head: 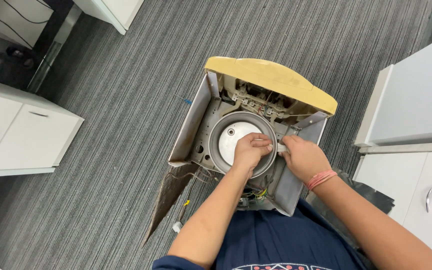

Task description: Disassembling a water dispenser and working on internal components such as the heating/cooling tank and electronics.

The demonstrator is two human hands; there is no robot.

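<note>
Grey striped carpet [126,75] lies under an opened appliance [248,135] with a yellow lid [271,80] and a round metal pot [228,137] inside, just ahead of the person's lap. Left hand [249,150] curls closed over the pot's rim. Right hand [301,157], fingers pinched on a small white part [280,147], rests beside it. White cabinets [21,130] stand at both sides.

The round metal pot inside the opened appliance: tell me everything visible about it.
The round metal pot is a dull grey, shallow basin with a raised rim and a paler flat floor bearing a small round boss near its middle. It sits seated in the opened appliance's housing, below the yellow lid, mouth facing the camera. The left hand rests over its right rim, covering part of it; the right hand is just beside that rim, pinching a small pale piece.
</note>
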